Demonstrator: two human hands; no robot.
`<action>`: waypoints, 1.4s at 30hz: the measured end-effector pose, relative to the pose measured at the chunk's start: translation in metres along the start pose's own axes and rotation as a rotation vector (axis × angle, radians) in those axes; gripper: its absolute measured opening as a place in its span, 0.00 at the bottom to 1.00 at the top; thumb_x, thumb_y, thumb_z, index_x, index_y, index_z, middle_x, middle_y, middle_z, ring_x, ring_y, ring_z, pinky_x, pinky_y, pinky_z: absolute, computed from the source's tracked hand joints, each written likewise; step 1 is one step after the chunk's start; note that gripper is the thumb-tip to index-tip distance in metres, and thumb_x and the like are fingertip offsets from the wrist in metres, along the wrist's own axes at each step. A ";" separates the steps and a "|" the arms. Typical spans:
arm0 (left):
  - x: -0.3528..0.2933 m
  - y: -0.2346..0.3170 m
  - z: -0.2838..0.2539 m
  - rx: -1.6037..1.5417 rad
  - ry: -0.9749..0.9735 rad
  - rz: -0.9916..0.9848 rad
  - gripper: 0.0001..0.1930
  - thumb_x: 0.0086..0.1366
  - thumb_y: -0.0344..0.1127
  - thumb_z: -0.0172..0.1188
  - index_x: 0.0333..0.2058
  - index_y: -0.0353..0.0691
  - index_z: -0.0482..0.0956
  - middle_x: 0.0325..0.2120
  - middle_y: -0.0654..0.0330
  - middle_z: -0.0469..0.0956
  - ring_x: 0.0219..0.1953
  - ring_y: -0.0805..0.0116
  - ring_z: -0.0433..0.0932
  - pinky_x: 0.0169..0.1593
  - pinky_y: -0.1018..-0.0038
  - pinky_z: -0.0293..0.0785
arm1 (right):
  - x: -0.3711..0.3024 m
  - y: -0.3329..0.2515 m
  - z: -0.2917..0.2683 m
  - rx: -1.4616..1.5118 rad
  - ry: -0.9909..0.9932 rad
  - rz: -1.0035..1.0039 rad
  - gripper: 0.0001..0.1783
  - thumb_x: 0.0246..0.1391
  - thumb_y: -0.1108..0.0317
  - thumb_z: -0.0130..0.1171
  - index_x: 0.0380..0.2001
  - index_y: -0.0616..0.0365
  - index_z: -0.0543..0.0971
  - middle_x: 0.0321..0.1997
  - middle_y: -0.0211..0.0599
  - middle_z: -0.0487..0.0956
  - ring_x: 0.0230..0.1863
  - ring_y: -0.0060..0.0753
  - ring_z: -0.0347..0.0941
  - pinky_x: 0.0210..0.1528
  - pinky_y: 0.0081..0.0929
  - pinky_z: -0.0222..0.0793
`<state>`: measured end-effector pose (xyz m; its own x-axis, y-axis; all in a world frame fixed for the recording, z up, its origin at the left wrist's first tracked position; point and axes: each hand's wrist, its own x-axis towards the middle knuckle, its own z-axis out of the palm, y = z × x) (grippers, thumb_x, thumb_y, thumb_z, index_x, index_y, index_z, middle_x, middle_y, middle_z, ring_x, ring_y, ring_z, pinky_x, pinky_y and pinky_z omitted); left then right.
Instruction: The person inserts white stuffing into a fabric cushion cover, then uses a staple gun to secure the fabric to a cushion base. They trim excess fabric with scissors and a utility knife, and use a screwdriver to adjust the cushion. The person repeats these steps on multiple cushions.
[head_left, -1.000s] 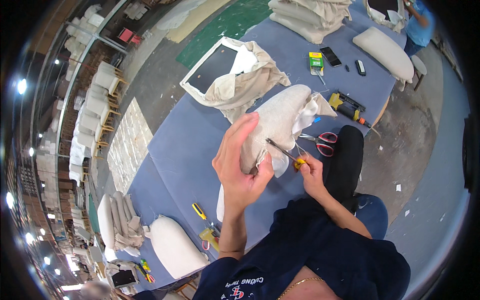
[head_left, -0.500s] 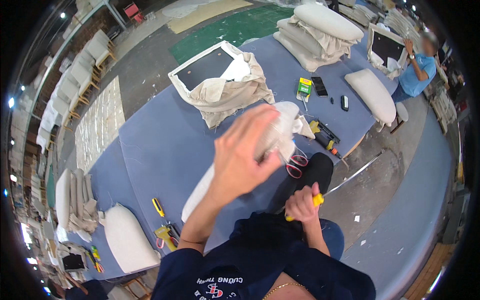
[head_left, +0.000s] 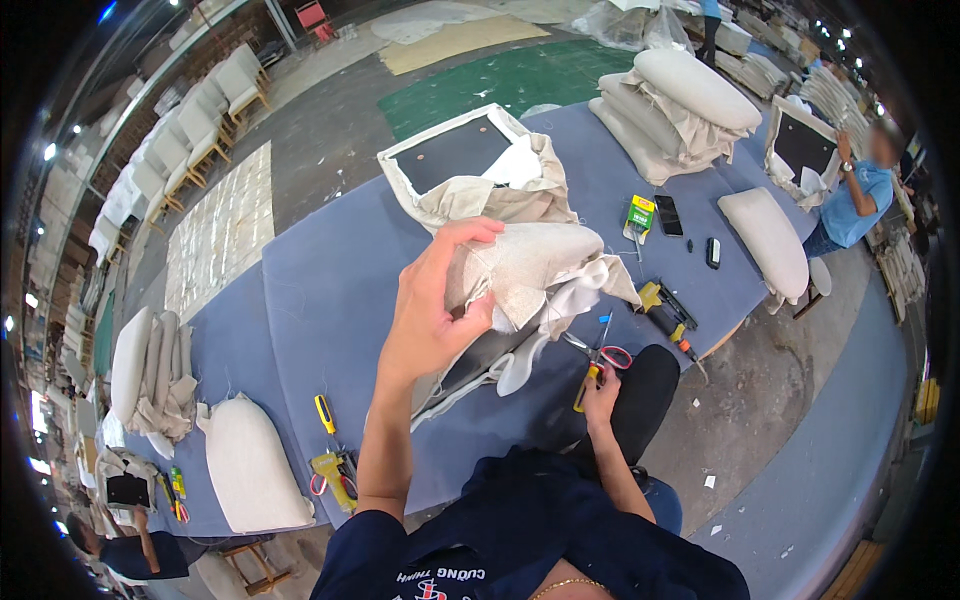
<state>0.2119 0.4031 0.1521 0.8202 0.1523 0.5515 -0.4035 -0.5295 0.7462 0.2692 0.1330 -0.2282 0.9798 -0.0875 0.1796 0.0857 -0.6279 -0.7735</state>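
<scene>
Beige fabric-covered seat cushion is tipped up in front of me, its loose cloth edge and dark underside showing. My left hand grips its left end, thumb on the near side and fingers over the top. Low on the right, my right hand is closed round a yellow-handled screwdriver; its shaft is hard to follow against the scissors. Those red-handled scissors lie by the right fingers, next to my knee. A yellow and black staple gun rests on the blue-grey table beyond them.
Another half-covered cushion lies behind mine. Stacked cushions, a green box and a phone are at the far right. On the left are a second staple gun and a cushion. A co-worker stands at right.
My left hand has come down onto the cushion and now holds it tipped up, underside showing. My right hand has moved up beside the scissors, and the screwdriver no longer points out to the right.
</scene>
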 end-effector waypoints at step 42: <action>0.252 -0.187 0.054 -0.623 -0.554 -0.301 0.13 0.67 0.42 0.65 0.31 0.38 0.76 0.32 0.54 0.80 0.55 0.49 0.77 0.61 0.52 0.69 | 0.234 -0.330 0.037 1.486 -0.406 -0.075 0.21 0.69 0.56 0.58 0.27 0.62 0.77 0.14 0.24 0.67 0.11 0.17 0.63 0.12 0.20 0.61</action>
<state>0.5160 0.4957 0.1315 0.9405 -0.3000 0.1598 -0.1538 0.0434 0.9871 0.4770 0.3483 0.0470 0.9255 0.2725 0.2631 -0.0096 0.7113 -0.7029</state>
